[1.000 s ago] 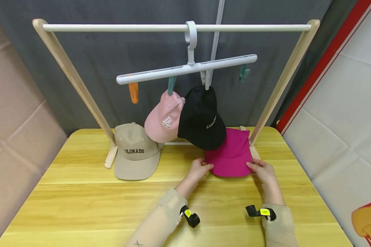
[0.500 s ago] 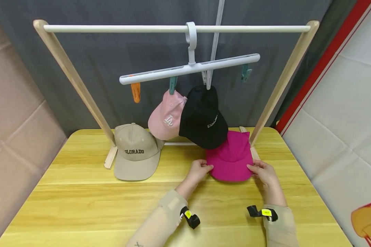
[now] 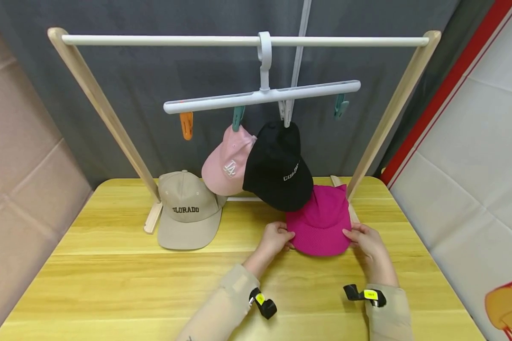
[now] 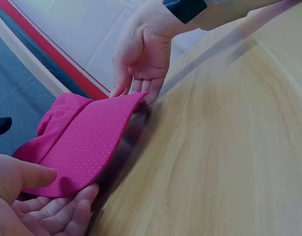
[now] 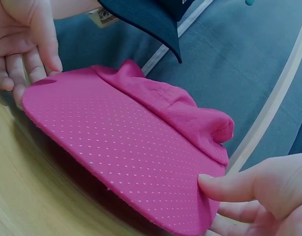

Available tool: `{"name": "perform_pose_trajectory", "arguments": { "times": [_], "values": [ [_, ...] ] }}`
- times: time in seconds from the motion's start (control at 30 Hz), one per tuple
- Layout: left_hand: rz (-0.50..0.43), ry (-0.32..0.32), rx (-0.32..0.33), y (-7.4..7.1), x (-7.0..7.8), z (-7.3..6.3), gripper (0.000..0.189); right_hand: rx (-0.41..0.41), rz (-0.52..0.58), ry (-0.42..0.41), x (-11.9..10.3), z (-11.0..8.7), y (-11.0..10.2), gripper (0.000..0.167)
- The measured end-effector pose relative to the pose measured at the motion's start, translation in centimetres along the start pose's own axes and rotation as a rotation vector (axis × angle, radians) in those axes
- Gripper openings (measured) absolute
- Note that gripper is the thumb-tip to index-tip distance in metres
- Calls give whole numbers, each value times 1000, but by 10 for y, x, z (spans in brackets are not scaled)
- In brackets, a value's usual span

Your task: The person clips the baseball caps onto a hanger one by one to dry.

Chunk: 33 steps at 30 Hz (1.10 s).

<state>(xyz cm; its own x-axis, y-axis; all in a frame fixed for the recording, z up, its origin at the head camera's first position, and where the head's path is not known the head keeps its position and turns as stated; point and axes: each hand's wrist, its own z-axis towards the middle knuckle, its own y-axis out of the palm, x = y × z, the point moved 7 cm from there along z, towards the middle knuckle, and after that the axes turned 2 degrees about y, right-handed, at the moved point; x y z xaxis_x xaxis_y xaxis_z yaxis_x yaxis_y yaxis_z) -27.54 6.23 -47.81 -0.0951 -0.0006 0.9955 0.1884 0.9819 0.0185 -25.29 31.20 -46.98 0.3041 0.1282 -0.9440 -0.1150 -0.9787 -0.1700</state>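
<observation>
A magenta baseball cap (image 3: 322, 232) with a dotted brim is held low over the table, its brim toward me. My left hand (image 3: 275, 239) pinches the brim's left edge, thumb on top and fingers beneath. At the opposite edge my right hand (image 3: 369, 244) grips the brim the same way; its thumb (image 5: 229, 187) presses on the dots in the right wrist view. Behind, a black cap (image 3: 279, 166) and a pink cap (image 3: 227, 163) hang by clips from a white hanger (image 3: 260, 97). The black cap overlaps the magenta crown in the head view.
A beige cap (image 3: 187, 213) sits on the wooden table (image 3: 132, 289) at left. The rack's wooden posts (image 3: 104, 116) carry a white rod (image 3: 162, 40). An orange clip (image 3: 187, 126) and a teal clip (image 3: 341, 107) hang with nothing in them.
Both hands have drawn the magenta cap slightly toward me and to the right, so more of its crown shows. The hanger with the two caps sways a little.
</observation>
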Motion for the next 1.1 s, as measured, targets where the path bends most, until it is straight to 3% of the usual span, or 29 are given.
{"name": "perform_pose_trajectory", "arguments": {
  "times": [0.43, 0.57, 0.73, 0.9, 1.0, 1.1],
  "values": [
    [58, 98, 28, 2, 6, -2, 27, -128, 97, -66, -5, -3, 3, 26],
    [81, 124, 30, 4, 10, -3, 28, -142, 91, -78, -5, -2, 1, 35],
    [48, 134, 15, 8, 12, -4, 30, -124, 74, -77, -4, -1, -4, 51],
    [30, 126, -4, 13, 13, -4, 32, -76, 59, -50, -2, -1, -9, 51],
    [32, 118, -18, 16, 15, -6, 32, -59, 58, -40, -1, -2, -13, 45],
    [28, 112, -30, 18, 17, -8, 31, -56, 121, -37, 1, -1, -16, 24]
  ]
}}
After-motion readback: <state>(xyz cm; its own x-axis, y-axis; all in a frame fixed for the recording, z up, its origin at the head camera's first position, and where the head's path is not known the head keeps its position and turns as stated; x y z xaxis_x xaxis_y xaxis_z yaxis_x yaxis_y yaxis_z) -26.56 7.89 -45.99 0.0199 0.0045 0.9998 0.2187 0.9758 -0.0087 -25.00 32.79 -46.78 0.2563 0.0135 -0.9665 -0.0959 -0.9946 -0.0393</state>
